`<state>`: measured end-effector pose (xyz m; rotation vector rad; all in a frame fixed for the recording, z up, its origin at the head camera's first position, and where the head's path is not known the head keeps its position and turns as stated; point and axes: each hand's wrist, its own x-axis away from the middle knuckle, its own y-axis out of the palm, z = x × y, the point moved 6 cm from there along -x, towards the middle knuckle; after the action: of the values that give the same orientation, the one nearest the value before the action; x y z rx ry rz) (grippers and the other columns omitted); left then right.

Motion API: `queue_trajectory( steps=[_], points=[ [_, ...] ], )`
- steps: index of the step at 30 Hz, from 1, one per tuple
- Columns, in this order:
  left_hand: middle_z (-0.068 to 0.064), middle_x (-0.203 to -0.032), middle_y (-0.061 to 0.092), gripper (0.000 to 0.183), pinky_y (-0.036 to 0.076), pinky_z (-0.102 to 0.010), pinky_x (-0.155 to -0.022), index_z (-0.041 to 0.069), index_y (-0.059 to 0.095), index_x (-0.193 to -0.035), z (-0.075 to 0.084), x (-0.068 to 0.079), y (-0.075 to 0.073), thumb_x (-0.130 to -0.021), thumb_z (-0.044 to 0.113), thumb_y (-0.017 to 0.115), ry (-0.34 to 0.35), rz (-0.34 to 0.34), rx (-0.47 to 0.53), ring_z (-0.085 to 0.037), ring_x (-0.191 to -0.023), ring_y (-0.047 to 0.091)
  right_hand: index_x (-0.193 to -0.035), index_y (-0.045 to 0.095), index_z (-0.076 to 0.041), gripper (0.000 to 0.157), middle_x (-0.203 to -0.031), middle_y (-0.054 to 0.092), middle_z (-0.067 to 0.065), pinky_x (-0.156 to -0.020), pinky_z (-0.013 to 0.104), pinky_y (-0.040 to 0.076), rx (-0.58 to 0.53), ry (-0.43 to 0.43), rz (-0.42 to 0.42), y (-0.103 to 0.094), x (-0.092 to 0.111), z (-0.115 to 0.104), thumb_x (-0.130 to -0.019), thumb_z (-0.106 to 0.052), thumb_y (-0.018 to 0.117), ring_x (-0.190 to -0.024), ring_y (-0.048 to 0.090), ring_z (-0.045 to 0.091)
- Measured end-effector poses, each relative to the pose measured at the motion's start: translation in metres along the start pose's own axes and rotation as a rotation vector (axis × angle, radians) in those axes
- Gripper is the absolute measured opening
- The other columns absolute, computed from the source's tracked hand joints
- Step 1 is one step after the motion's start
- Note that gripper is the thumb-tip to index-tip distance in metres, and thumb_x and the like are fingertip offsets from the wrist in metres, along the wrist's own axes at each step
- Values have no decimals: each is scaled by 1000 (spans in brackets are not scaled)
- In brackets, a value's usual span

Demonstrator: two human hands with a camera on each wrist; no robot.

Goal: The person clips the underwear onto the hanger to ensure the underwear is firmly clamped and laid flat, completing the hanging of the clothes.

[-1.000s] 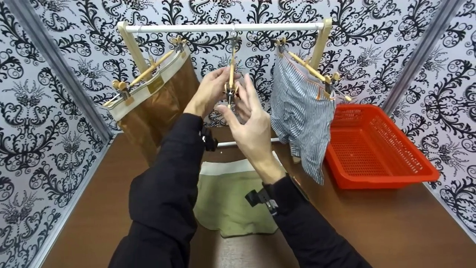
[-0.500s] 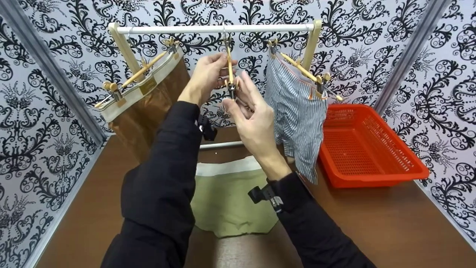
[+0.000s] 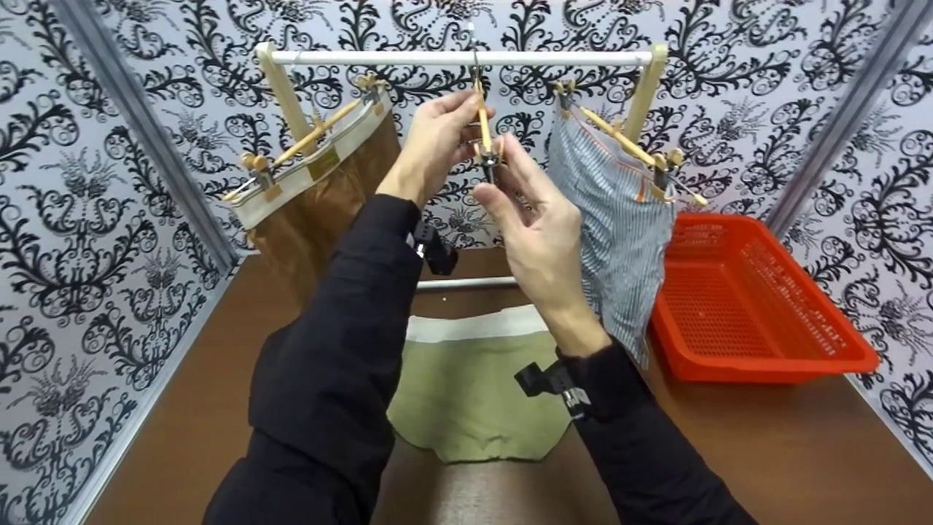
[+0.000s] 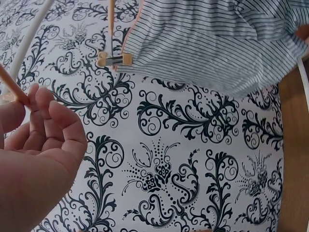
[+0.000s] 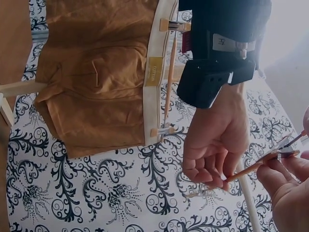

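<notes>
A wooden clip hanger (image 3: 484,124) hangs end-on at the middle of the rack's white rail, no garment on it. My left hand (image 3: 436,142) pinches its wooden bar, also seen in the left wrist view, where the thumb and fingertips of the left hand (image 4: 46,145) meet on the bar (image 4: 13,88). At the hanger's near end, my right hand (image 3: 543,226) holds the metal clip (image 5: 286,153) between thumb and fingers. Below the hands, olive underpants (image 3: 481,397) with a white waistband lie flat on the brown table (image 3: 466,499).
Brown boxer briefs (image 3: 313,204) hang clipped to a hanger on the left. Blue-and-white striped boxer shorts (image 3: 612,219) hang likewise on the right. A red plastic basket (image 3: 773,364) stands at the right, against the patterned wall (image 3: 860,219). The rack's rail (image 3: 408,57) spans the back.
My left hand has moved farther back along the hanger's bar, nearer the rail. My right hand has closed in on the near clip. The head view has shifted slightly.
</notes>
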<state>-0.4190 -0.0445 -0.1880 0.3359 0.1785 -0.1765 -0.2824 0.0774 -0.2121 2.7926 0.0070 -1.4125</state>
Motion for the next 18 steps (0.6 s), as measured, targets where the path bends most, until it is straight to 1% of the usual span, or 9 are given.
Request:
queue_trajectory(
  steps=[4, 8, 11, 13, 15, 18],
  points=[
    [-14, -111, 67, 31, 52, -27, -72, 4, 61, -134, -3, 4, 0, -104, 13, 56, -8, 5, -10, -17, -81, 60, -147, 42, 6, 73, -147, 49, 20, -107, 36, 45, -10, 5, -10, -7, 5, 0, -93, -37, 66, -132, 55, 24],
    [-11, -108, 68, 29, 49, -27, -71, 6, 64, -129, -6, 9, -5, -103, 15, 58, -6, 2, -44, -15, -80, 59, -146, 42, 7, 74, -147, 49, 18, -107, 36, 45, -20, 12, -11, -11, 10, 0, -93, -38, 66, -133, 54, 26],
    [-13, -111, 69, 25, 49, -27, -71, 7, 68, -124, -10, 13, -10, -101, 16, 61, -15, 3, -32, -14, -78, 59, -145, 44, 8, 72, -147, 51, 17, -107, 37, 45, -30, 5, -16, -15, 15, -1, -93, -37, 66, -133, 54, 26],
    [-15, -114, 69, 24, 49, -27, -71, 7, 69, -122, -14, 16, -13, -100, 16, 63, -22, -6, -4, -14, -78, 59, -145, 45, 7, 70, -146, 51, 16, -107, 37, 44, -43, 5, -24, -18, 19, -1, -93, -36, 67, -133, 54, 26],
    [-16, -114, 69, 22, 51, -27, -72, 5, 70, -119, -20, 21, -16, -99, 15, 65, -26, -18, 30, -14, -78, 60, -145, 46, 5, 68, -146, 52, 14, -109, 37, 43, -42, 5, -32, -22, 24, -2, -94, -35, 66, -134, 53, 26],
    [-14, -105, 70, 22, 52, -26, -71, 2, 70, -118, -29, 28, -21, -99, 12, 66, -31, -37, 87, -16, -78, 61, -146, 46, 2, 64, -147, 53, 11, -109, 38, 42, -57, 23, -38, -29, 32, -1, -96, -33, 65, -135, 52, 27]
  ],
)
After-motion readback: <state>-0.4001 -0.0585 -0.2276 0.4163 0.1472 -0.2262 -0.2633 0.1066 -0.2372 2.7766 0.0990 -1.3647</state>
